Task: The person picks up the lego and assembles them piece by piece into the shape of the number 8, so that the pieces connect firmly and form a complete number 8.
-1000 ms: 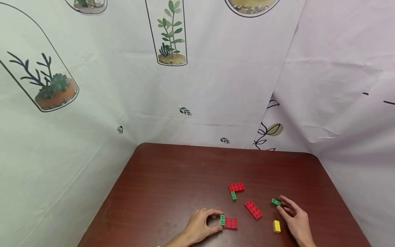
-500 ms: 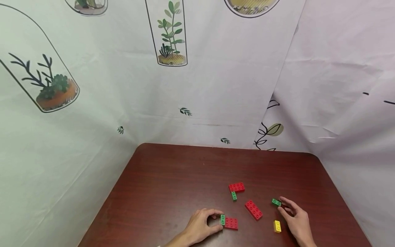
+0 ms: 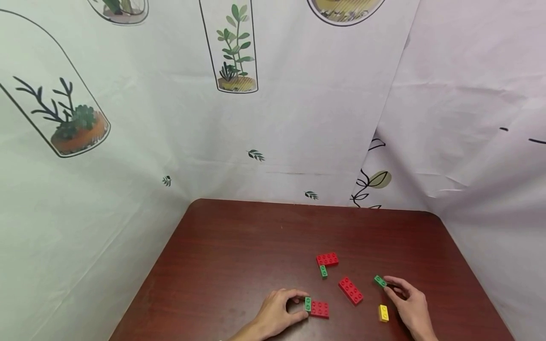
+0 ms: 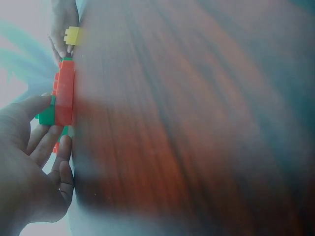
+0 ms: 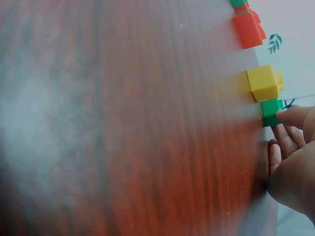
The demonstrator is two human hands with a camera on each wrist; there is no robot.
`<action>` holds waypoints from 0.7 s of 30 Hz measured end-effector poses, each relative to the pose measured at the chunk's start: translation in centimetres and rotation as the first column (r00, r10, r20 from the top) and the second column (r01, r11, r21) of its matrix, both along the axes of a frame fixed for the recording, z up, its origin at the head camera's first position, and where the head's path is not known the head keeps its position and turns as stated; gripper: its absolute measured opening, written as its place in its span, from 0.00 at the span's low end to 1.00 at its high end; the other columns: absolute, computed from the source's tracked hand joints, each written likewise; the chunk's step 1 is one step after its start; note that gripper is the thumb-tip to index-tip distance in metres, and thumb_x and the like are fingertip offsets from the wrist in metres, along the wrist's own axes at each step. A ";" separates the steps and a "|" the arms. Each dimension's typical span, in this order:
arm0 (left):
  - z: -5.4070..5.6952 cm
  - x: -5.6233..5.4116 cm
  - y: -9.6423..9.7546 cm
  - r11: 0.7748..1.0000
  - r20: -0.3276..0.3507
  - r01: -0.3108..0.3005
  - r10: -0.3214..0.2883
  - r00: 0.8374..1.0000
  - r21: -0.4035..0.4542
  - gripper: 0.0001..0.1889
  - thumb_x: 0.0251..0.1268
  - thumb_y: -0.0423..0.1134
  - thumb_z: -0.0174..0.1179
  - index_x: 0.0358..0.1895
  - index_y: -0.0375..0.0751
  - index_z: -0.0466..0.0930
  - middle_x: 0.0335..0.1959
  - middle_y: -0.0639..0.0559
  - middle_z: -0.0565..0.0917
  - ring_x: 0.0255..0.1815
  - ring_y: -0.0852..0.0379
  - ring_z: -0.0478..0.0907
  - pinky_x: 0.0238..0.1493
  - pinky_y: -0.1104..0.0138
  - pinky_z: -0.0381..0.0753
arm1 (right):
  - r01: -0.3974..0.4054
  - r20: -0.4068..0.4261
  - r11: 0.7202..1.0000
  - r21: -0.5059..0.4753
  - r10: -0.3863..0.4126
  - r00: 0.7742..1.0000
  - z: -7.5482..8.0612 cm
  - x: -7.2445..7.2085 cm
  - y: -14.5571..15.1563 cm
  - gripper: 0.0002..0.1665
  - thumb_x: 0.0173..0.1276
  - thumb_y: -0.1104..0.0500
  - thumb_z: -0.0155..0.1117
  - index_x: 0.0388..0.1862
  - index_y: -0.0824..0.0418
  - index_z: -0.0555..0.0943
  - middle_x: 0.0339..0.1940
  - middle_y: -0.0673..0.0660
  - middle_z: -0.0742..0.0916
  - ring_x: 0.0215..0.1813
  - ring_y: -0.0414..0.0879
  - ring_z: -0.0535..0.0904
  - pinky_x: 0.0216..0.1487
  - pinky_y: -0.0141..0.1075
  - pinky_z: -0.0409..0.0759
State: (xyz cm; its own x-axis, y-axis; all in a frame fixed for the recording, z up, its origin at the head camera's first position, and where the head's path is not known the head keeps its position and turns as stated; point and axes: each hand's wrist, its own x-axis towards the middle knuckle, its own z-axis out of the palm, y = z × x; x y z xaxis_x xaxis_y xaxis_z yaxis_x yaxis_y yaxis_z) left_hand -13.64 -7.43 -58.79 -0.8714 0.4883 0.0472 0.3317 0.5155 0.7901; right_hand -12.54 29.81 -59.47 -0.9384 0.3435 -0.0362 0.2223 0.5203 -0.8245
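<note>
My left hand (image 3: pixel 277 311) pinches a small green toy brick (image 3: pixel 308 304) between thumb and fingers. This green brick is seated on one end of a red brick (image 3: pixel 321 309), as the left wrist view shows from the side. At the right, my right hand (image 3: pixel 410 305) pinches the near end of another small green brick (image 3: pixel 380 281) with thumb and index finger. In the right wrist view that green brick (image 5: pixel 271 112) shows low at the tabletop, just beyond a yellow brick (image 5: pixel 263 83). The yellow brick lies left of my right palm in the head view.
Between the hands, a red brick (image 3: pixel 350 290) lies at a slant on the dark wooden table (image 3: pixel 239 246). Farther back sits another red brick (image 3: pixel 327 259) with a small green brick (image 3: pixel 323 271) at its near left corner. A patterned cloth (image 3: pixel 298 118) hangs behind the table.
The green brick in my right hand has turned clockwise and shifted slightly left. My right index fingertip has come a little nearer to me. The left hand and the other bricks keep their places.
</note>
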 end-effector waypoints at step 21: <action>-0.1 0.0 0.0 1.000 0.009 0.002 -0.002 1.000 0.006 0.16 0.66 0.52 0.75 0.56 0.60 0.90 0.40 0.73 0.84 0.41 0.72 0.77 0.44 0.66 0.75 | -0.093 0.041 0.996 -0.001 0.093 0.995 0.5 -0.1 0.5 0.22 0.71 0.60 0.76 0.61 0.65 0.85 0.53 0.60 0.90 0.46 0.31 0.82 0.48 0.26 0.78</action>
